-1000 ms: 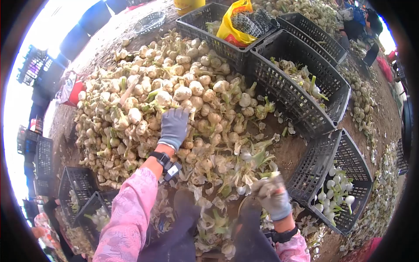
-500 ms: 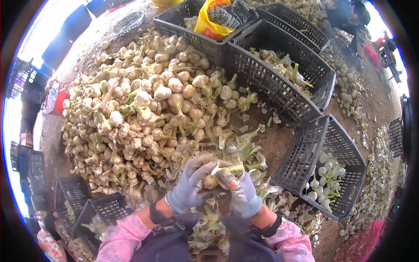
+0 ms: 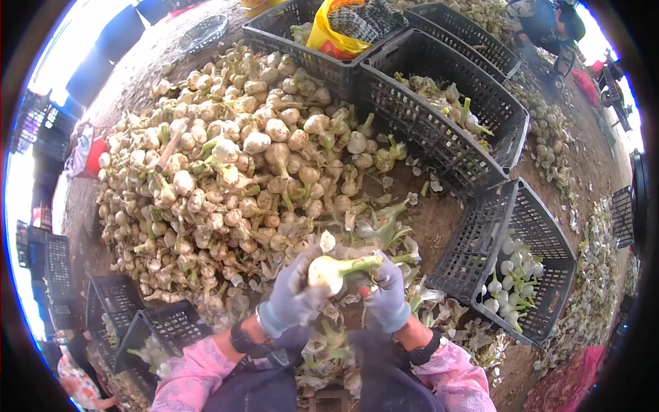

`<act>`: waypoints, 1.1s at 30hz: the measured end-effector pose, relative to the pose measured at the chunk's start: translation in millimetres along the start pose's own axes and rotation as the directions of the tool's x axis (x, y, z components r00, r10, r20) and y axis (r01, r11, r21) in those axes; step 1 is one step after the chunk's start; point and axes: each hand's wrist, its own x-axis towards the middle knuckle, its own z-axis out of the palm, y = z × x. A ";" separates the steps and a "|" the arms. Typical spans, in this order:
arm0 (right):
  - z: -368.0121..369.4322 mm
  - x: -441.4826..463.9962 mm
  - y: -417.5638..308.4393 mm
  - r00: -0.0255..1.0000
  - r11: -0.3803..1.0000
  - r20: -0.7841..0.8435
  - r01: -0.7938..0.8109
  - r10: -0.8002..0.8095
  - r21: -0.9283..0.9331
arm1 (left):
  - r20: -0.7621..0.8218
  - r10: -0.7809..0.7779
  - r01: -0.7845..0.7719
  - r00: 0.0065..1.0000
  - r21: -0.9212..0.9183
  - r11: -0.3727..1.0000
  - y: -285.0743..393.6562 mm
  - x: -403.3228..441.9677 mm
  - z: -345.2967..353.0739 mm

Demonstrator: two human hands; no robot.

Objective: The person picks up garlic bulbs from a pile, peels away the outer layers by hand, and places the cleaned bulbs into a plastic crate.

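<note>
Low in the middle of the view, my left hand, in a pale glove, is closed around a garlic bulb with smooth whitish skin. Its thick green-white stalk points right, into the fingers of my right hand, also gloved. A small reddish-orange patch shows at the right thumb; what it is I cannot make out. Just above the bulb is a small pale piece, perhaps skin or another bulb. Peeled skins and leaves lie below, between my knees.
A large heap of untrimmed garlic spreads ahead and left. Right, a tilted black crate holds clean white bulbs. Behind stand more crates, one with a yellow bag. Another person is at far right.
The bulb was brownish and largely covered by my fingers; now it shows whitish and more exposed. My hands have moved slightly apart, and a small pale piece has appeared above the bulb.
</note>
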 end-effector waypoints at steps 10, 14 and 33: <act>16.7 -15.0 5.0 0.808 0.676 -0.066 -0.441 0.585 0.590 | -0.037 0.217 -0.160 0.975 0.561 0.812 -17.2 9.0 -6.2; 10.0 -11.3 9.7 0.931 0.899 -0.046 -0.335 0.361 0.282 | 0.003 -0.198 0.194 0.980 0.195 0.961 -6.8 8.3 -16.7; 2.8 -19.1 -8.8 0.885 0.680 0.208 -0.455 0.416 0.576 | -0.072 -0.187 0.182 0.980 -0.070 0.981 -2.3 14.6 -13.1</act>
